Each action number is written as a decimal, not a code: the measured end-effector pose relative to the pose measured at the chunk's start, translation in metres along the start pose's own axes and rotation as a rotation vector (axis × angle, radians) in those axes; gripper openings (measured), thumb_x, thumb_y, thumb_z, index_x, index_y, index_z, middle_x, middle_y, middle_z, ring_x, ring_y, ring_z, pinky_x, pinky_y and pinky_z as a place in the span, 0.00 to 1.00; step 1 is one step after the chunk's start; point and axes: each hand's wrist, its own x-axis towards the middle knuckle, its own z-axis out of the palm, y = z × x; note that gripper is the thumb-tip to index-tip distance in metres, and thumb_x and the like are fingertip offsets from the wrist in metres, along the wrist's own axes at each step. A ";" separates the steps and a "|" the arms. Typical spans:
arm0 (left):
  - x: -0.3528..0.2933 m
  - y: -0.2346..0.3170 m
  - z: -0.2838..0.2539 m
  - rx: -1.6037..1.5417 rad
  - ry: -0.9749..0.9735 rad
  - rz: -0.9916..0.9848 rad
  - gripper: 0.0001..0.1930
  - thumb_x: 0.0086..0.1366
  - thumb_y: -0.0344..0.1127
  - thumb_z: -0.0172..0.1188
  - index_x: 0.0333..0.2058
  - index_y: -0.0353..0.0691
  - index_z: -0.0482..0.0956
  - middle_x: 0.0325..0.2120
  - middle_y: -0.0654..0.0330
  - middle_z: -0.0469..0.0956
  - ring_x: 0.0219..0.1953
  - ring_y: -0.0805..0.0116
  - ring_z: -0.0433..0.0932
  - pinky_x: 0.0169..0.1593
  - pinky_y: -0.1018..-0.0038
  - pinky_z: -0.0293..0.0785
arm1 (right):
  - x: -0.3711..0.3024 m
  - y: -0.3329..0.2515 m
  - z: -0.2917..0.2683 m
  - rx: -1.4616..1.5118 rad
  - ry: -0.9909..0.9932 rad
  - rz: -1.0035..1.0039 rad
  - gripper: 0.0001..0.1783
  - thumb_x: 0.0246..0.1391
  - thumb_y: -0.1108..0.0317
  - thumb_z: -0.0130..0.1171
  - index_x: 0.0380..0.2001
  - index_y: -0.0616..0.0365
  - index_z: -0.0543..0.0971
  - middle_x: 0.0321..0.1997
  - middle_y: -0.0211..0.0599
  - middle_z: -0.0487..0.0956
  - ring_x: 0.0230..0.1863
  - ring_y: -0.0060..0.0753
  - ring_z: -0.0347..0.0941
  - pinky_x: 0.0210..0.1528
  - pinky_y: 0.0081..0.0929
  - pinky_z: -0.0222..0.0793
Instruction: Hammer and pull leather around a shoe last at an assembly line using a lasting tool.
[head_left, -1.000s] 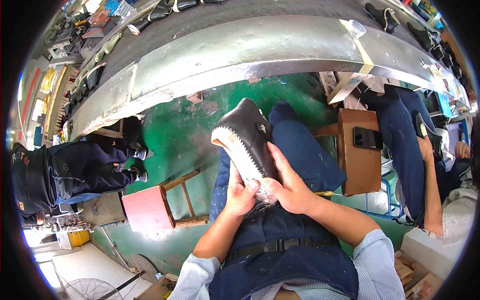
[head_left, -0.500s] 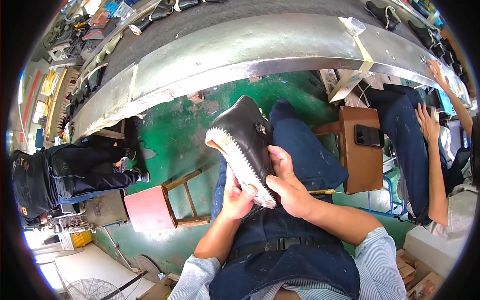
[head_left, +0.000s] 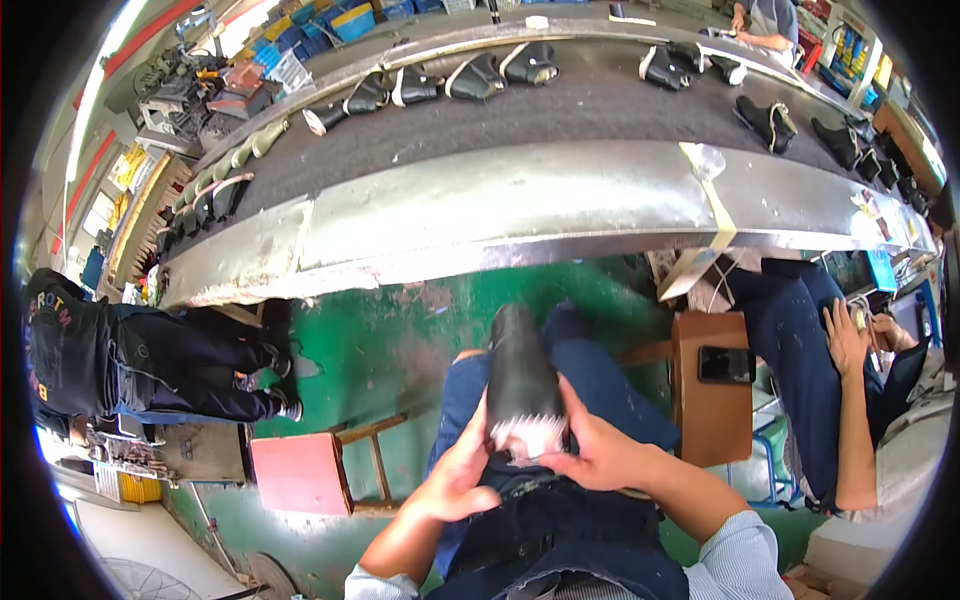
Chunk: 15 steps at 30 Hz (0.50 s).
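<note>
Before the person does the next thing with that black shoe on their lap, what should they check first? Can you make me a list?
1. Both hands on the shoe: ok. The left hand and right hand grip the black shoe from either side.
2. Shoe steady on the lap: ok, it rests between the knees.
3. Light stitched edge facing the person: ok, it shows between the thumbs.
4. Stitching complete: cannot tell, too small.
5. Room on the conveyor belt ahead: ok, bare stretches lie between the shoes on it.
6. Neighbour's arm out of the way: ok, it is apart, beyond the brown stool.
</note>
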 end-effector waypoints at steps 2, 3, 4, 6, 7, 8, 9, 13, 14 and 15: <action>0.008 0.054 0.014 -0.209 0.078 -0.052 0.56 0.53 0.57 0.71 0.67 0.31 0.47 0.64 0.48 0.58 0.66 0.56 0.60 0.66 0.59 0.58 | 0.020 -0.003 -0.013 -0.384 0.085 -0.227 0.43 0.53 0.71 0.61 0.67 0.72 0.51 0.66 0.66 0.59 0.67 0.65 0.58 0.68 0.46 0.56; 0.009 0.070 0.017 -0.278 0.178 -0.070 0.48 0.53 0.52 0.72 0.64 0.30 0.59 0.56 0.47 0.70 0.60 0.55 0.70 0.63 0.56 0.66 | 0.020 0.001 -0.015 -0.764 0.143 -0.329 0.36 0.52 0.70 0.57 0.64 0.64 0.62 0.65 0.63 0.63 0.62 0.60 0.65 0.62 0.50 0.62; 0.005 0.063 0.007 -0.142 0.258 -0.111 0.46 0.53 0.47 0.73 0.63 0.30 0.59 0.56 0.47 0.71 0.59 0.55 0.71 0.61 0.56 0.69 | 0.032 -0.009 -0.023 -0.880 0.081 -0.399 0.33 0.52 0.69 0.55 0.63 0.58 0.65 0.64 0.61 0.64 0.61 0.57 0.66 0.60 0.49 0.63; 0.005 0.043 -0.001 0.041 0.534 -0.167 0.43 0.52 0.32 0.72 0.63 0.29 0.58 0.55 0.47 0.72 0.55 0.56 0.75 0.54 0.61 0.77 | 0.054 -0.023 -0.037 -0.989 -0.010 -0.478 0.29 0.53 0.66 0.53 0.61 0.49 0.69 0.64 0.57 0.66 0.60 0.54 0.67 0.57 0.48 0.65; 0.016 0.042 -0.002 -0.025 0.611 -0.099 0.44 0.50 0.35 0.73 0.63 0.29 0.59 0.55 0.48 0.72 0.54 0.56 0.76 0.52 0.62 0.79 | 0.064 -0.022 -0.045 -0.978 -0.038 -0.496 0.29 0.53 0.64 0.52 0.60 0.46 0.69 0.64 0.55 0.67 0.60 0.53 0.67 0.56 0.48 0.65; 0.027 0.047 -0.013 -0.106 0.650 -0.102 0.45 0.49 0.36 0.74 0.62 0.29 0.60 0.54 0.48 0.73 0.53 0.56 0.77 0.52 0.62 0.79 | 0.074 -0.011 -0.052 -0.964 -0.039 -0.533 0.30 0.51 0.63 0.58 0.59 0.50 0.70 0.63 0.50 0.68 0.60 0.51 0.67 0.57 0.48 0.64; 0.038 0.052 -0.025 -0.189 0.687 -0.105 0.45 0.48 0.38 0.75 0.62 0.30 0.60 0.53 0.48 0.73 0.52 0.55 0.77 0.53 0.62 0.78 | 0.083 -0.009 -0.063 -0.969 -0.037 -0.530 0.30 0.51 0.63 0.58 0.59 0.50 0.70 0.63 0.50 0.68 0.60 0.51 0.67 0.57 0.48 0.64; 0.091 0.073 -0.091 -0.107 0.693 0.131 0.45 0.51 0.44 0.73 0.61 0.30 0.58 0.50 0.43 0.73 0.42 0.52 0.82 0.32 0.61 0.86 | 0.119 -0.008 -0.124 -0.847 0.186 -0.362 0.26 0.47 0.57 0.70 0.48 0.57 0.77 0.58 0.43 0.73 0.59 0.49 0.68 0.60 0.48 0.64; 0.113 0.082 -0.108 -0.108 0.670 0.173 0.43 0.53 0.44 0.72 0.61 0.30 0.59 0.49 0.43 0.74 0.40 0.53 0.82 0.27 0.62 0.85 | 0.123 -0.001 -0.141 -0.868 0.260 -0.336 0.25 0.47 0.59 0.70 0.47 0.58 0.77 0.57 0.44 0.74 0.58 0.51 0.69 0.59 0.47 0.66; 0.143 0.093 -0.127 -0.110 0.640 0.211 0.41 0.56 0.43 0.70 0.61 0.31 0.59 0.48 0.44 0.74 0.38 0.53 0.83 0.22 0.62 0.84 | 0.125 0.006 -0.159 -0.892 0.340 -0.303 0.23 0.47 0.61 0.70 0.45 0.59 0.77 0.55 0.44 0.75 0.57 0.52 0.70 0.58 0.46 0.67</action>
